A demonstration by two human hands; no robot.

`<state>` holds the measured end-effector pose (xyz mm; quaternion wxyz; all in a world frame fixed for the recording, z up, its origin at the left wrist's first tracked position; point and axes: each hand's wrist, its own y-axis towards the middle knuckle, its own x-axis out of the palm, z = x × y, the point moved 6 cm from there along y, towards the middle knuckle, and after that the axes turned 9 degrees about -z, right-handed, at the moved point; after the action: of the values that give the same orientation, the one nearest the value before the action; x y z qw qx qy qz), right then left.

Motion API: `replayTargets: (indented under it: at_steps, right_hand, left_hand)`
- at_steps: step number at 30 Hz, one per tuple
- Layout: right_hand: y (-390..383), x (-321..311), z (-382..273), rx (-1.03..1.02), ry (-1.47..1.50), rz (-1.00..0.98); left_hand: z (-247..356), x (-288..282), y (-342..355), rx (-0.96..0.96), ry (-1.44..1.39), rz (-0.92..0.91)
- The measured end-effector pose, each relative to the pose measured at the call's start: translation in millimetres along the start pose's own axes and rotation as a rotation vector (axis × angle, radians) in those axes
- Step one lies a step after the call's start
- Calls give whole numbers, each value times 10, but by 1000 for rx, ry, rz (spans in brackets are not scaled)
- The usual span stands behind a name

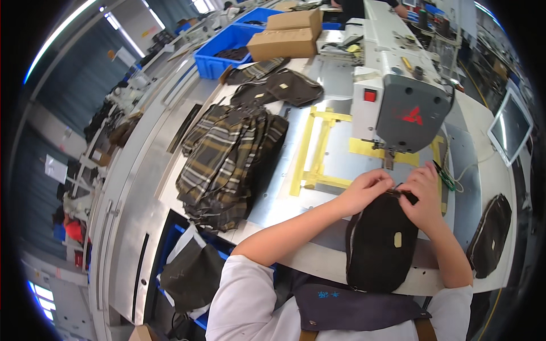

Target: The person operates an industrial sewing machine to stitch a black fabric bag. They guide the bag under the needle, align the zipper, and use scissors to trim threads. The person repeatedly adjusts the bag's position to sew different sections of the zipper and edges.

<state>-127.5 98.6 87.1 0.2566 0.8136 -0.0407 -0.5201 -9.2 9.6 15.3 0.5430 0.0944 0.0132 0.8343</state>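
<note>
A dark, rounded fabric bag piece (pixel 380 244) with a zipper along its left edge and a small pale label hangs over the table's front edge. Its top end lies between my hands, just in front of the sewing machine's needle area (pixel 389 158). My left hand (pixel 371 186) pinches the top edge with thumb and fingers together. On the other side, my right hand (pixel 422 193) grips the same top end, its fingers curled around it. What exactly lies between the fingertips is partly hidden. Green-handled thread snips (pixel 447 177) lie just beyond my right hand.
A pile of plaid fabric pieces (pixel 222 159) sits left, with dark bag pieces (pixel 294 87) behind it. Another zippered piece (pixel 491 236) lies at right. Yellow tape (pixel 307 153) marks the metal plate. Cardboard boxes (pixel 284 42), a blue bin (pixel 211 65) and a screen (pixel 511 126) stand around.
</note>
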Motion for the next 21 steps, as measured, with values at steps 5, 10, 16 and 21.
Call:
replayTargets:
  at_steps: [5,10,16,21]
  right_hand:
    - [13,71,23,41,-67,31]
    - [-82,199,-57,-134,-352,81]
    - [25,156,159,3,-230,93]
    - [-16,236,193,42,-158,70]
  left_hand:
    - [202,31,-125,129,440,66]
    - [36,-105,80,77,430,244]
    - [159,-10,118,286,722,197]
    - [100,-28,95,343,828,120]
